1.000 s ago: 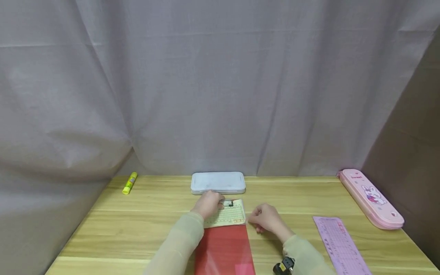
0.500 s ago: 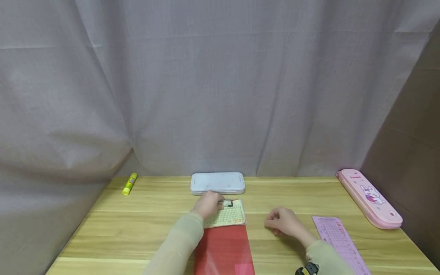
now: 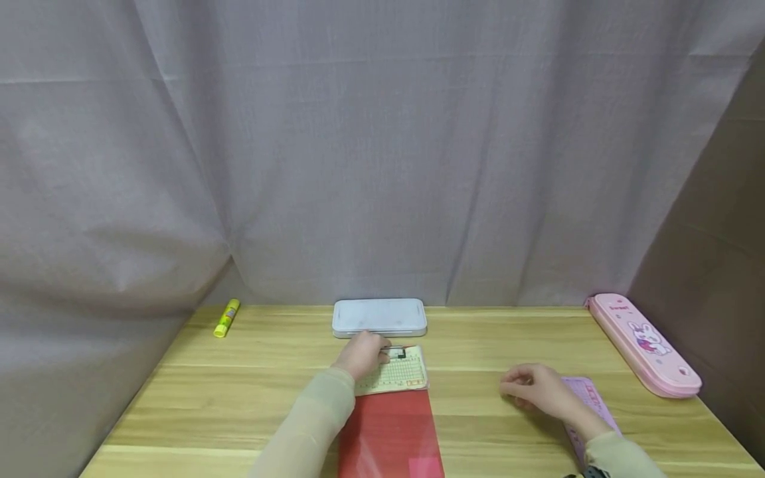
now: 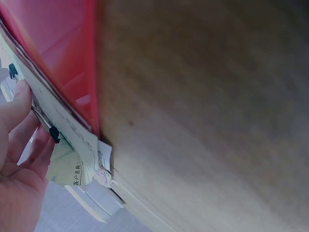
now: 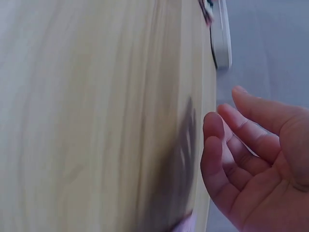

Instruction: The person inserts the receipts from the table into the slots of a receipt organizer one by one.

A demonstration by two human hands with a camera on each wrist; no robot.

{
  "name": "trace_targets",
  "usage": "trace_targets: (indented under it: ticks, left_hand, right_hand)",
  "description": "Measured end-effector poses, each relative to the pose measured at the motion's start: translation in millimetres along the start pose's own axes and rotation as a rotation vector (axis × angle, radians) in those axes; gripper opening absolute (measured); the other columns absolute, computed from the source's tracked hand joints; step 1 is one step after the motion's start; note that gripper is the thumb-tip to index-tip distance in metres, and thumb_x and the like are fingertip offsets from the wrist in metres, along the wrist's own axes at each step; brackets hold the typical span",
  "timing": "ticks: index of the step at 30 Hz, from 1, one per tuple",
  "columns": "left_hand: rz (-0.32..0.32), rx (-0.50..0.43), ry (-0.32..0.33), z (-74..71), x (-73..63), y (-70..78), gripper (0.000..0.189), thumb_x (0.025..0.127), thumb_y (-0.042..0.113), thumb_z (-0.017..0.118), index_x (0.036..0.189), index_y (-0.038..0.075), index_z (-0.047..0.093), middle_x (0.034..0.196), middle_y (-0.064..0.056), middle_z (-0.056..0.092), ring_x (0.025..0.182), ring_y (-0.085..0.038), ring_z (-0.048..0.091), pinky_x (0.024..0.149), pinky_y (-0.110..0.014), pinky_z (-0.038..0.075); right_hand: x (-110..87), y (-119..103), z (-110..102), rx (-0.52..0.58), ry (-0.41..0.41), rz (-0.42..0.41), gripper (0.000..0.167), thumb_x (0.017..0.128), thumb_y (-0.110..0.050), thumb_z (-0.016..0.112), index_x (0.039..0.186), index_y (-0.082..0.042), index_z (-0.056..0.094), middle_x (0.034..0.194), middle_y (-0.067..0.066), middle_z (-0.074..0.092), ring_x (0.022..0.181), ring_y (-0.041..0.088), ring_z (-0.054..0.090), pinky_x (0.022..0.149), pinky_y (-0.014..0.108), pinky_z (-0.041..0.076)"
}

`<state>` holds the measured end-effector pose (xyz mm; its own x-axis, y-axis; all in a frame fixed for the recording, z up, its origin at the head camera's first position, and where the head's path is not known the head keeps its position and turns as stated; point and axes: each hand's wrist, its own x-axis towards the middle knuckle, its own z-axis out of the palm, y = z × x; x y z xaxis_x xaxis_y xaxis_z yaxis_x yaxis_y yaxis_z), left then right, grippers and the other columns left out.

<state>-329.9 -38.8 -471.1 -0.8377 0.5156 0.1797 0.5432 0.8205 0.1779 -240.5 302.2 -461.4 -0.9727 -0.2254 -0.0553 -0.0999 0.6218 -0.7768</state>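
My left hand (image 3: 360, 356) pinches a metal clip with black ends (image 4: 54, 134) at the top of a stack of pale yellow printed forms (image 3: 394, 377). The forms overlap the upper part of a translucent red folder (image 3: 387, 428). In the left wrist view the thumb lies along the clip, and one corner of the paper bends outward. My right hand (image 3: 542, 390) hovers over the table to the right, loosely curled and holding nothing. Partly behind its wrist lies a purple printed form (image 3: 588, 393).
A white flat case (image 3: 379, 315) stands at the back edge, just behind the left hand. A yellow glue stick (image 3: 226, 318) lies at the back left. On the right is a pink pencil case (image 3: 645, 346) with a rabbit print. A grey curtain (image 3: 382, 153) hangs behind the table.
My right hand has moved right, away from the edge of the forms, and its arm now covers part of the purple form. The left hand has stayed at the clip.
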Motion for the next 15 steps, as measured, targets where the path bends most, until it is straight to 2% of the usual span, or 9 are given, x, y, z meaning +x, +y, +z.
trace_targets:
  ticks: [3, 10, 13, 15]
  left_hand:
    - [0.008, 0.002, 0.004, -0.2, 0.1, -0.4, 0.022, 0.081, 0.022, 0.074, 0.1, 0.012, 0.074, 0.095, 0.0, 0.073, 0.092, -0.014, 0.068, 0.081, -0.026, 0.054]
    - [0.019, 0.01, 0.019, 1.1, 0.1, -1.4, 0.021, 0.08, 0.022, 0.075, 0.099, 0.013, 0.074, 0.094, 0.001, 0.073, 0.091, -0.014, 0.068, 0.08, -0.026, 0.054]
    - [0.016, 0.014, 0.018, 1.6, 0.1, -1.3, 0.022, 0.08, 0.023, 0.074, 0.1, 0.013, 0.074, 0.095, 0.001, 0.073, 0.091, -0.014, 0.068, 0.081, -0.026, 0.054]
    - [0.009, 0.017, 0.014, 2.6, 0.2, -1.7, 0.023, 0.081, 0.024, 0.074, 0.101, 0.013, 0.074, 0.096, 0.002, 0.073, 0.092, -0.014, 0.068, 0.082, -0.026, 0.053]
  right_hand:
    - [-6.2, 9.7, -10.4, -0.027, 0.01, -0.008, 0.029, 0.087, -0.019, 0.067, 0.104, 0.005, 0.065, 0.081, 0.007, 0.065, 0.064, 0.011, 0.058, 0.054, 0.027, 0.053]
    - [-19.3, 29.4, -31.0, -0.241, 0.115, -0.066, 0.021, 0.083, -0.018, 0.072, 0.096, -0.003, 0.069, 0.082, 0.001, 0.067, 0.067, -0.001, 0.054, 0.055, 0.022, 0.049]
    - [-22.9, 37.2, -39.0, -0.312, 0.158, -0.078, 0.02, 0.08, -0.014, 0.074, 0.096, -0.002, 0.069, 0.085, 0.005, 0.069, 0.071, 0.006, 0.06, 0.061, 0.025, 0.051]
    - [-24.6, 43.1, -43.4, -0.383, 0.206, -0.094, 0.023, 0.077, -0.012, 0.076, 0.096, -0.001, 0.07, 0.09, 0.01, 0.069, 0.077, 0.016, 0.063, 0.067, 0.032, 0.054]
